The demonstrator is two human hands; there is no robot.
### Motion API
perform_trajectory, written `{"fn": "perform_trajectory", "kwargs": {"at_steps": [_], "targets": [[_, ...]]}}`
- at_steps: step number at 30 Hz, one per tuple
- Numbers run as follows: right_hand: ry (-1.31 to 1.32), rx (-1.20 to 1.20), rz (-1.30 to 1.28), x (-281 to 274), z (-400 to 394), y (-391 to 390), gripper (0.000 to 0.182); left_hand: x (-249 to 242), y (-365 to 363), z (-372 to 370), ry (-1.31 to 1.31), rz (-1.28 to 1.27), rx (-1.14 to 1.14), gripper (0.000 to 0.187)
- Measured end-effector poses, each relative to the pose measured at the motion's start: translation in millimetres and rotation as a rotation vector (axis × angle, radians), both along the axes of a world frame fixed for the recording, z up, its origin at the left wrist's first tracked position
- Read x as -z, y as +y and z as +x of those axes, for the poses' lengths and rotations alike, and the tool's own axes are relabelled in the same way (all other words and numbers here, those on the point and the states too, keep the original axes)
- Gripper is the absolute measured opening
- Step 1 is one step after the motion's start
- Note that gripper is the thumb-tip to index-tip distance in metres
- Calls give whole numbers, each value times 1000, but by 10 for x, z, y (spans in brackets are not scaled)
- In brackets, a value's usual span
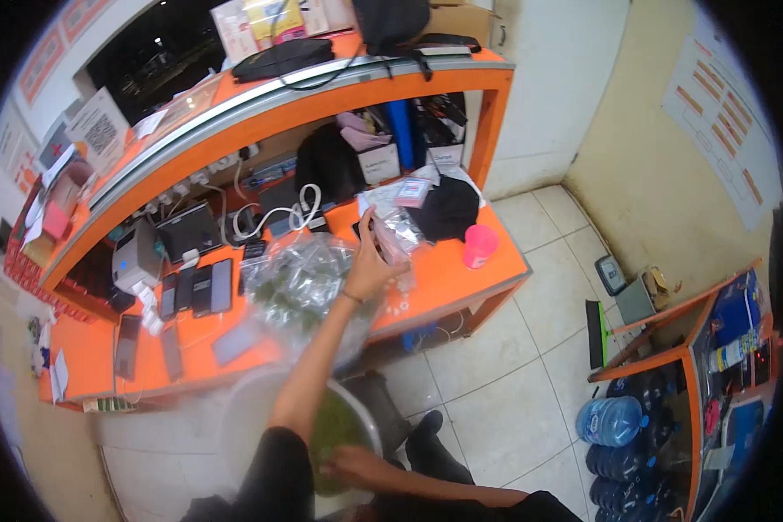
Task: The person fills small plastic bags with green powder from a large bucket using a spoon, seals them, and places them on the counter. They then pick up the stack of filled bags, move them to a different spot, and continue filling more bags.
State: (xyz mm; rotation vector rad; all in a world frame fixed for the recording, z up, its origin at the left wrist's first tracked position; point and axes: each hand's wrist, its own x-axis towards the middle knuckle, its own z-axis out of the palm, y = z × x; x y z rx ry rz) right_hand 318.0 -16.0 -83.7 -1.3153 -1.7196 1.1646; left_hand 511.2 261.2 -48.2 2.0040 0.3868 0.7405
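Pink cup (479, 247) near desk (439, 291) edge; plastic bag (291, 283) between phones (212, 289), left hand (372, 265).

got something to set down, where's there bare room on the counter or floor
Counter: patch between pink cup and front edge. Floor tiles: between foot and water bottles. Crowded: around plastic bag, phones and left hand.

Green material (337, 422) in round white tub (252, 418)
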Motion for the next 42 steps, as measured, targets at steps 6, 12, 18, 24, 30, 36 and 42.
{"fn": "perform_trajectory", "kwargs": {"at_steps": [6,12,18,24,30,36,42], "targets": [[997,720,-280,-161,-18,148,45,-812,-374,-1660,-40,49,-24,101],[1619,572,-467,-494,-104,349,52,-822,-908,-3190,126,190,-119,93],[1381,427,-359,-294,-528,318,28,-721,-1347,-3950,-37,136,-144,84],[1476,422,-318,-312,-778,176,20,-716,-1642,-4514,-439,-400,-38,61],[1191,382,-228,-469,-792,123,19,-848,-1734,-4849,-21,-134,-265,19],[889,339,-164,-577,-896,59,24,-996,-1788,-5010,105,-61,-191,19],[874,367,-185,-532,-863,26,25,-947,-1838,-4965,-9,5,-335,17]]}}
